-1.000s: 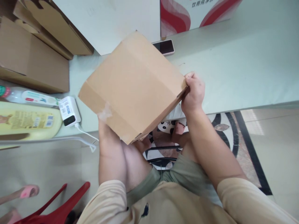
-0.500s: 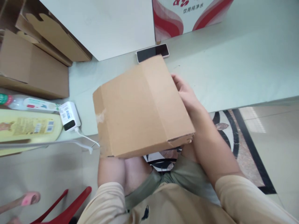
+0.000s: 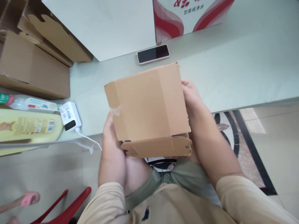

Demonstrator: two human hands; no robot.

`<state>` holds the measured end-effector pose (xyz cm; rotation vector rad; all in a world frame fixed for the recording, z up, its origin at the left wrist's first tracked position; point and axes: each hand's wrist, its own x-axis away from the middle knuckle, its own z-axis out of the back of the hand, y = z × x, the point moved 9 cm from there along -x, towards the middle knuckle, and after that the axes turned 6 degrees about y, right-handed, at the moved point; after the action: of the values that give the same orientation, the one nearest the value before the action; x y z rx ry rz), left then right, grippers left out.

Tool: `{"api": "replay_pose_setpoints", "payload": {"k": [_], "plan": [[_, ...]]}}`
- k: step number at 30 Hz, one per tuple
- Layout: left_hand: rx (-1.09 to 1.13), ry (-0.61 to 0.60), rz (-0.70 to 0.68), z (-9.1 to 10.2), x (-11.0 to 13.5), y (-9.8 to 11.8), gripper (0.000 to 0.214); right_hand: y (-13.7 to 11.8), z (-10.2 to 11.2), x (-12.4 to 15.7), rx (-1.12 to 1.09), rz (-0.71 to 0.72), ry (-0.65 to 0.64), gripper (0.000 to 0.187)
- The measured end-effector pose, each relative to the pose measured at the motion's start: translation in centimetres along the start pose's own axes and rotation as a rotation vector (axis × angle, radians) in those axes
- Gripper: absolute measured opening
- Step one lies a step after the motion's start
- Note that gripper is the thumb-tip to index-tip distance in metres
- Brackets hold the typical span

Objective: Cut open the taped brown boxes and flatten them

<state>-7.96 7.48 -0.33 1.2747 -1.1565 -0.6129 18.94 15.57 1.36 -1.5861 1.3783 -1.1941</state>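
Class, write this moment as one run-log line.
left hand: holds cardboard by left side | right hand: holds right side | near flap: bent along crease | phone: on table, beyond cardboard

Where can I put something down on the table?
The biggest bare patch of table is right of the phone and right hand, in front of the red-and-white box. A smaller one lies between the white device and the held cardboard box. The left end is crowded: brown boxes, clear bottle, yellow bottle.

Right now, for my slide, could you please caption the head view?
Left hand and right hand hold a brown cardboard box at the table, a phone lying beyond it.
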Motion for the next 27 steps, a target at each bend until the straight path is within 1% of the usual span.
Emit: {"api": "replay_pose_setpoints", "payload": {"k": [1, 2, 3, 4, 5, 7, 8, 10, 12, 16, 19, 21, 23, 25, 27], "plan": [[0.019, 0.032, 0.087, 0.3, -0.2, -0.8, 0.053, 0.1, 0.7, -0.4, -0.035, 0.001, 0.052, 0.044], [0.045, 0.076, 0.145, 0.6, -0.6, -1.3, 0.056, 0.3, 1.4, -0.8, -0.065, -0.002, 0.099, 0.048], [0.079, 0.119, 0.162, 1.0, -1.1, -1.3, 0.055, 0.4, 2.0, -1.1, -0.086, -0.005, 0.132, 0.052], [0.117, 0.148, 0.124, 1.3, -1.9, -0.9, 0.053, 0.4, 2.4, -1.4, -0.097, -0.009, 0.150, 0.055], [0.158, 0.153, 0.038, 1.5, -2.8, -0.1, 0.049, 0.4, 2.7, -1.5, -0.097, -0.014, 0.157, 0.058], [0.261, 0.093, -0.111, 1.4, -4.6, 1.4, 0.047, 0.5, 2.7, -1.5, -0.075, -0.033, 0.142, 0.062], [0.312, 0.089, -0.190, 1.7, -5.3, 2.0, 0.046, 0.6, 2.5, -1.3, -0.060, -0.050, 0.120, 0.063], [0.387, 0.061, -0.246, 2.0, -6.5, 2.4, 0.041, 1.1, 1.4, -1.0, -0.030, -0.095, 0.053, 0.063], [0.411, 0.036, -0.241, 1.9, -7.0, 2.2, 0.038, 1.9, 0.4, -0.7, -0.015, -0.125, 0.008, 0.062], [0.364, 0.028, -0.191, 1.5, -6.8, 1.5, 0.045, 3.0, -0.4, -0.5, 0.009, -0.112, 0.056, 0.066], [0.381, 0.045, -0.161, 1.6, -6.5, 1.2, 0.044, 3.3, -1.0, -0.3, 0.004, -0.077, 0.046, 0.061], [0.405, 0.059, -0.215, 1.8, -6.1, 1.7, 0.039, 2.9, -1.0, -0.2, -0.024, -0.023, 0.055, 0.055], [0.397, 0.069, -0.299, 1.9, -5.5, 2.6, 0.038, 2.3, -0.6, -0.2, -0.040, 0.042, 0.085, 0.050], [0.381, 0.020, -0.338, 1.2, -4.8, 3.2, 0.046, 1.7, -0.1, -0.3, -0.032, 0.102, 0.126, 0.048], [0.379, -0.057, -0.327, 0.2, -4.5, 3.3, 0.055, 1.2, 0.3, -0.3, -0.016, 0.152, 0.171, 0.048]]}}
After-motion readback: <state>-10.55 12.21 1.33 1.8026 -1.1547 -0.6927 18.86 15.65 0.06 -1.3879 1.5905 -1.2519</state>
